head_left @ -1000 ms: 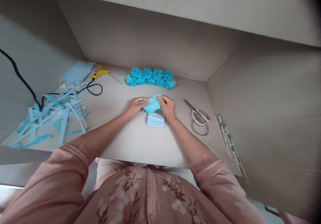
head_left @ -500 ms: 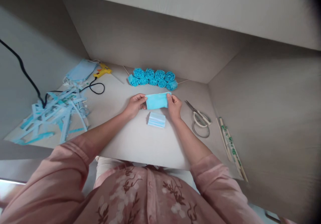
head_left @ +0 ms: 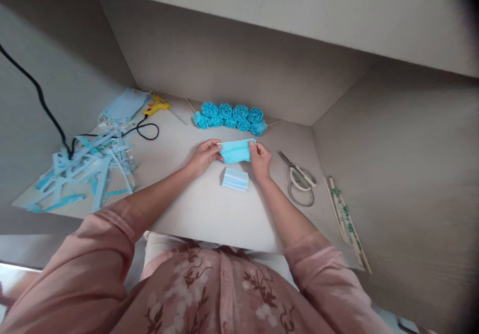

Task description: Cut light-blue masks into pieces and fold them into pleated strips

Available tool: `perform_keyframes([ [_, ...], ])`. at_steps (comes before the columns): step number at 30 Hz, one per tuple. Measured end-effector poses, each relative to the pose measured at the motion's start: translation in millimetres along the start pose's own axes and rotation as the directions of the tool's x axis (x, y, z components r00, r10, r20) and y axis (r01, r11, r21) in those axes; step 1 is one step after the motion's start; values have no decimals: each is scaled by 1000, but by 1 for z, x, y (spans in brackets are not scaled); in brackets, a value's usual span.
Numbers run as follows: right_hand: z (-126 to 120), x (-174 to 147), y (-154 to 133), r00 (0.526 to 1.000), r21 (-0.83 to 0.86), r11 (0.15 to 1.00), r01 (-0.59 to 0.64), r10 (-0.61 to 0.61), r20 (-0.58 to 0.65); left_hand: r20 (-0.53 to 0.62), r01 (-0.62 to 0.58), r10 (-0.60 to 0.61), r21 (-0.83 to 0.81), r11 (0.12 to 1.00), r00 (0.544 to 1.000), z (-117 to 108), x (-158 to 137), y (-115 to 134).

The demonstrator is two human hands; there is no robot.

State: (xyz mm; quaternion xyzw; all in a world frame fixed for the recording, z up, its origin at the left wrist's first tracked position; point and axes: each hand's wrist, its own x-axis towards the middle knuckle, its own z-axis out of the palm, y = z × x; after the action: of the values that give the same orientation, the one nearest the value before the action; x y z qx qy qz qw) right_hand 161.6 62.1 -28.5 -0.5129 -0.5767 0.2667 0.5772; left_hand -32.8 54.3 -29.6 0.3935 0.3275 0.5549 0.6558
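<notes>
A small blue piece of face mask fabric (head_left: 235, 152) is stretched between my hands above the table. My left hand (head_left: 205, 156) pinches its left end, thumb on top. At the right end, my right hand (head_left: 261, 159) grips the upper corner between thumb and fingers. Just below the held piece lies a stack of light blue mask pieces (head_left: 235, 178) on the table. Behind it, several blue fabric roses (head_left: 229, 117) sit in two rows, with thin sticks poking out at both ends.
Scissors (head_left: 298, 178) with white handles lie to the right, near wooden sticks in a green-printed wrapper (head_left: 348, 221). On the left are a heap of cut mask strips (head_left: 99, 169), whole masks (head_left: 125, 104) and a yellow glue gun (head_left: 157, 105) with a black cord. Panels enclose the table (head_left: 224, 214).
My left fingers have shifted slightly on the left end of the blue piece, and a faint crease now shows across it. The view has moved a little.
</notes>
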Motion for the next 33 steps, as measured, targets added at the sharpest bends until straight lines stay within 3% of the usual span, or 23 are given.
perform_keyframes([
  [11, 1, -1, 4, 1000, -2, 1000, 24, -24, 15, 43, 31, -35, 101, 994, 998, -3, 2, -5],
  [24, 2, 0, 2, 1000, 29, 1000, -3, 2, 30, 50, 57, -58, 28, 998, 997, 3, -1, 0],
  [33, 0, 0, 0, 997, 3, 999, 51, -51, 56, 9, 67, -67, -6, 998, 998, 3, 0, 2],
])
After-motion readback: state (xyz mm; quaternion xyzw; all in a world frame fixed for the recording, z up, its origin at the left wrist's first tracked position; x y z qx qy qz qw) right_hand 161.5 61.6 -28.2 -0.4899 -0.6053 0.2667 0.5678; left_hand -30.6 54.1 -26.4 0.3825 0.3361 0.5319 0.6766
